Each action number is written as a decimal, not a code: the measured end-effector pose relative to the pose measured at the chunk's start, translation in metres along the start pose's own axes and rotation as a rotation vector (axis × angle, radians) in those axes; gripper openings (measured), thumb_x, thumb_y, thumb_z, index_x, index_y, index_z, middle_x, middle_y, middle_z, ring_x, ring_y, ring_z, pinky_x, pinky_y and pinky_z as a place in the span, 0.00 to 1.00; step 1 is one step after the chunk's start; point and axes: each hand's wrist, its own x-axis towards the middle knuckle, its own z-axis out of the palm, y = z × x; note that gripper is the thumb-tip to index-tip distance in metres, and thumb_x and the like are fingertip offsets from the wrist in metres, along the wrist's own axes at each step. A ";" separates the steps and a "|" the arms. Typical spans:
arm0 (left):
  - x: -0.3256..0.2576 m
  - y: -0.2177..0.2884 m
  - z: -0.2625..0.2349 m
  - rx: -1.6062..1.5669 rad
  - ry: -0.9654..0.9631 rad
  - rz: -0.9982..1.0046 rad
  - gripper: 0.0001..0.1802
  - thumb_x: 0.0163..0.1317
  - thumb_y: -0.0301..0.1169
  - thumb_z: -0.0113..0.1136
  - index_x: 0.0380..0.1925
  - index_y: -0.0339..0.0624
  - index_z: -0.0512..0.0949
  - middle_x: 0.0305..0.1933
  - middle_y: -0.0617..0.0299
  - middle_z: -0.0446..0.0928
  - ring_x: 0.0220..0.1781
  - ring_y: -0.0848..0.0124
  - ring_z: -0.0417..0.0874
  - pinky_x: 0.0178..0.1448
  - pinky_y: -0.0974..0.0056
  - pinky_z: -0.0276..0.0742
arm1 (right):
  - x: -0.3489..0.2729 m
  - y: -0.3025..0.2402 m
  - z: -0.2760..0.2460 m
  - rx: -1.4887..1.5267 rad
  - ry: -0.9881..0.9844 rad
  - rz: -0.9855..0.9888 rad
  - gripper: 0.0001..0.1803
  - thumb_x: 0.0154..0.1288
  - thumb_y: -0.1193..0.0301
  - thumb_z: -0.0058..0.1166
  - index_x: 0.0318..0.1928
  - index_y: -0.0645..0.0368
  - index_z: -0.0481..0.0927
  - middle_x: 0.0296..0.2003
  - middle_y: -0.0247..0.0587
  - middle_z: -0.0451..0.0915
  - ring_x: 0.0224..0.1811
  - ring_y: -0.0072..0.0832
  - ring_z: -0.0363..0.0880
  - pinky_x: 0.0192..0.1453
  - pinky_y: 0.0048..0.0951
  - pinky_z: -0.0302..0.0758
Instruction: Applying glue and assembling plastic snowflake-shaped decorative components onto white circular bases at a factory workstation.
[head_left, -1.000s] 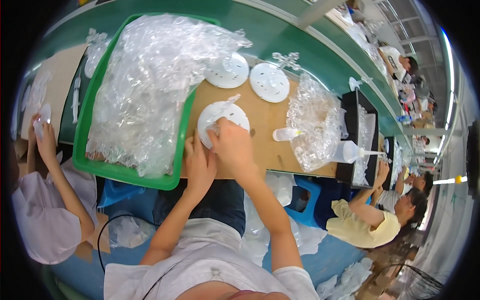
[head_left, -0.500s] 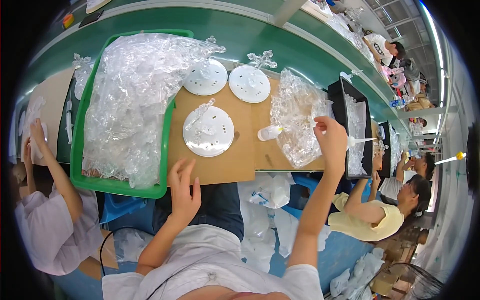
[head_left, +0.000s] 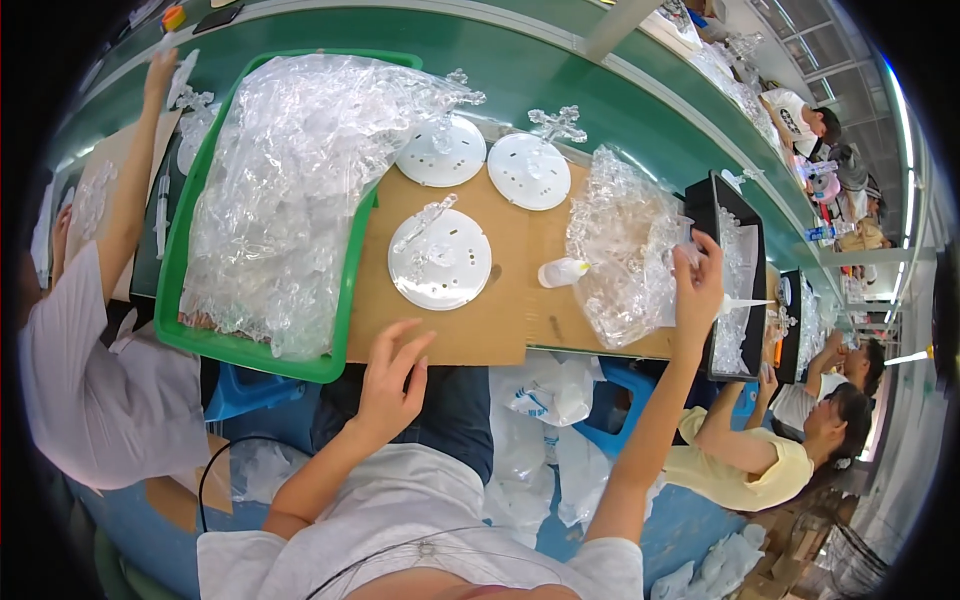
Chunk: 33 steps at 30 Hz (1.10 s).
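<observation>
While both arms stretch out from the bottom edge, this is how things sit:

Left hand: the left hand (head_left: 392,380) is open with fingers spread. It holds nothing. It floats over the near edge of the brown cardboard sheet (head_left: 500,320), just below the closest white disc.

Right hand: the right hand (head_left: 697,285) is up at the far right. Its fingers pinch the side of the clear plastic bag (head_left: 625,250). I cannot tell if it grips a small piece too.

Closest white disc: the white disc (head_left: 440,260) lies flat on the cardboard, between the two hands. A clear plastic piece rests on top of it.

Other discs: two more white discs (head_left: 528,170) lie further back, side by side.

Green tray: the green tray (head_left: 255,350) sits left of the cardboard. It is piled high with clear plastic pieces.

Small bottle: a little white bottle (head_left: 562,271) lies on its side, just beside the bag.

Black tray: a black tray (head_left: 745,215) stands right of the bag.

Other people: one person sits on each side.
</observation>
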 end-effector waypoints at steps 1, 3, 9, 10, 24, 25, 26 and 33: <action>0.002 0.003 0.000 -0.082 -0.026 -0.022 0.18 0.58 0.18 0.54 0.49 0.38 0.76 0.56 0.49 0.69 0.52 0.55 0.75 0.54 0.60 0.72 | -0.016 -0.012 0.001 0.360 0.019 0.026 0.14 0.61 0.72 0.57 0.47 0.60 0.75 0.35 0.44 0.81 0.36 0.29 0.82 0.38 0.30 0.77; 0.004 0.008 0.000 -0.162 -0.051 -0.060 0.17 0.57 0.18 0.54 0.48 0.38 0.76 0.55 0.49 0.70 0.50 0.55 0.76 0.52 0.60 0.73 | -0.062 -0.046 0.007 0.781 -0.054 0.082 0.13 0.63 0.73 0.56 0.47 0.64 0.76 0.43 0.47 0.80 0.40 0.28 0.82 0.44 0.27 0.79; 0.014 -0.016 0.006 0.206 0.030 0.079 0.22 0.54 0.18 0.55 0.52 0.38 0.74 0.58 0.49 0.69 0.60 0.50 0.71 0.59 0.54 0.70 | -0.139 -0.107 0.113 1.011 -0.265 0.339 0.10 0.62 0.76 0.58 0.44 0.64 0.78 0.47 0.45 0.80 0.46 0.22 0.78 0.49 0.23 0.76; 0.015 -0.022 0.007 0.242 -0.004 0.085 0.25 0.53 0.18 0.55 0.54 0.38 0.73 0.61 0.49 0.67 0.65 0.50 0.67 0.63 0.53 0.67 | -0.139 -0.112 0.121 0.942 -0.291 0.383 0.10 0.63 0.75 0.58 0.43 0.64 0.78 0.49 0.46 0.80 0.47 0.21 0.77 0.50 0.22 0.75; 0.015 -0.039 0.023 0.241 -0.072 0.118 0.28 0.54 0.20 0.55 0.58 0.38 0.70 0.65 0.51 0.65 0.66 0.50 0.66 0.65 0.51 0.64 | -0.129 -0.126 0.164 0.618 -0.087 0.359 0.13 0.55 0.72 0.68 0.33 0.63 0.75 0.26 0.34 0.77 0.25 0.14 0.71 0.29 0.17 0.67; 0.015 -0.039 0.024 0.199 -0.034 0.114 0.28 0.54 0.20 0.56 0.59 0.38 0.70 0.65 0.51 0.65 0.65 0.51 0.67 0.65 0.51 0.65 | -0.129 -0.127 0.164 0.615 -0.090 0.363 0.13 0.55 0.72 0.68 0.33 0.63 0.75 0.26 0.34 0.77 0.25 0.14 0.71 0.29 0.17 0.67; 0.017 -0.038 0.025 0.197 -0.036 0.110 0.28 0.54 0.20 0.56 0.59 0.38 0.70 0.65 0.51 0.65 0.65 0.51 0.67 0.65 0.51 0.65 | -0.129 -0.127 0.163 0.616 -0.084 0.360 0.15 0.54 0.70 0.69 0.31 0.63 0.74 0.26 0.35 0.75 0.25 0.18 0.70 0.29 0.20 0.68; 0.024 -0.040 0.024 0.329 -0.087 0.171 0.31 0.52 0.22 0.56 0.60 0.36 0.69 0.66 0.51 0.64 0.62 0.52 0.69 0.61 0.51 0.68 | -0.136 -0.128 0.166 0.608 -0.110 0.346 0.16 0.52 0.69 0.70 0.30 0.63 0.74 0.25 0.37 0.72 0.24 0.22 0.70 0.28 0.23 0.69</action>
